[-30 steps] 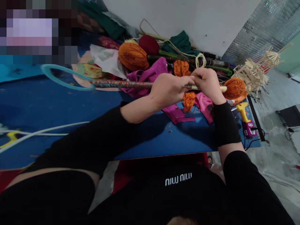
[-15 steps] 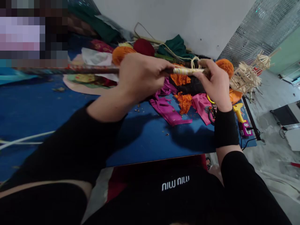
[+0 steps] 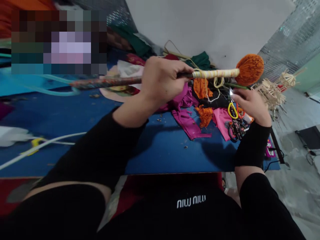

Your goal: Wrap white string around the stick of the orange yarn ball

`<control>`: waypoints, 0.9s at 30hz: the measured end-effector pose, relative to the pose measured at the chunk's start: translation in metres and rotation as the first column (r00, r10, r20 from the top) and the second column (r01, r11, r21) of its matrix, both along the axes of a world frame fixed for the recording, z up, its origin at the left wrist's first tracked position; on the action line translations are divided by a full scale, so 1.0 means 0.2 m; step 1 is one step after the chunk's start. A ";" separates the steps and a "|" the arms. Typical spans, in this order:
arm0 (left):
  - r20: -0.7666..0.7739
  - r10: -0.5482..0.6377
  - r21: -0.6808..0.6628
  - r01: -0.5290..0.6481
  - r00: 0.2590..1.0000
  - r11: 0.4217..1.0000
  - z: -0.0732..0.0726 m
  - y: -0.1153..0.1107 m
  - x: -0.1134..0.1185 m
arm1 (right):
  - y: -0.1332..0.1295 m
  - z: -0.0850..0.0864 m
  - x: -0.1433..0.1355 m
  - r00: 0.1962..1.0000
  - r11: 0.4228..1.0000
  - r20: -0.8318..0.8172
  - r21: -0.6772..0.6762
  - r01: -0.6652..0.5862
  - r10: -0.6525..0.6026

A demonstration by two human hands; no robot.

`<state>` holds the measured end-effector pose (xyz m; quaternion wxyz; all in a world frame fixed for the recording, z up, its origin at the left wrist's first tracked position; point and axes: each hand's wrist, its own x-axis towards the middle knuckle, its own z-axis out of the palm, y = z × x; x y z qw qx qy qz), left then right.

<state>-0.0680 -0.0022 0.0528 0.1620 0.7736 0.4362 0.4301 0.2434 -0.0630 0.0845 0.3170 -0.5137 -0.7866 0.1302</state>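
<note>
My left hand (image 3: 162,80) is closed around a dark, mottled stick (image 3: 105,82) held roughly level above the table. Pale yellow yarn (image 3: 216,73) is wound round the right part of the stick, with a loose strand hanging beneath it. At the stick's right end sits an orange, wrinkled ball (image 3: 250,69). Below this ball, my right hand (image 3: 252,103) is closed in a pinch, with the shiny pointed blade of scissors (image 3: 231,92) showing at its fingertips. Just under that hand are a yellow handle loop (image 3: 232,111) and a red one; whether they belong to this blade I cannot tell.
On the blue table (image 3: 160,153) lie purple cloth strips (image 3: 190,125), orange crinkled scraps (image 3: 205,116), pink cloth (image 3: 223,121) and black-handled scissors (image 3: 234,130). A bundle of pale sticks (image 3: 271,91) stands at right. White cables (image 3: 50,143) cross the left side.
My right hand has left the yarn winding and moved down and right to the scissors. The orange ball at the stick's end has come into full view. My left hand keeps its grip.
</note>
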 end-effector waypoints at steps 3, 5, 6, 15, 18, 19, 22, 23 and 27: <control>0.047 -0.037 -0.045 0.039 0.998 0.998 0.00 0.01 0.02 | 0.09 -0.10 -0.22 0.996 0.999 -0.089 -0.029 -0.033 0.031; 0.073 -0.054 -0.059 0.059 0.996 0.997 -0.01 0.01 0.03 | 0.12 -0.13 -0.32 0.984 0.992 -0.169 -0.099 -0.078 0.060; 0.076 -0.052 -0.056 0.056 0.996 0.997 -0.01 0.02 0.03 | 0.11 -0.13 -0.35 0.978 0.979 -0.193 -0.167 -0.117 0.084; -0.068 -0.061 -0.009 0.061 0.996 0.998 0.02 0.09 -0.05 | -0.03 0.05 0.11 0.848 0.966 -0.463 -0.124 0.225 -0.257; -0.035 -0.128 -0.075 0.125 0.991 0.989 0.04 0.10 -0.07 | 0.05 0.02 0.19 0.752 0.943 -0.594 -0.036 0.331 -0.287; -0.019 -0.154 -0.106 0.151 0.988 0.983 0.04 0.10 -0.08 | 0.09 0.00 0.21 0.733 0.936 -0.616 -0.022 0.352 -0.290; 0.008 -0.234 -0.197 0.231 0.972 0.953 0.05 0.11 -0.09 | 0.17 -0.05 0.23 0.722 0.907 -0.625 0.050 0.417 -0.297; 0.016 -0.255 -0.229 0.252 0.967 0.940 0.05 0.11 -0.09 | 0.19 -0.07 0.24 0.746 0.895 -0.589 0.081 0.438 -0.312; 0.089 -0.289 -0.312 0.303 0.953 0.901 0.06 0.10 -0.11 | 0.27 -0.17 0.27 0.885 0.888 -0.244 0.144 0.437 -0.396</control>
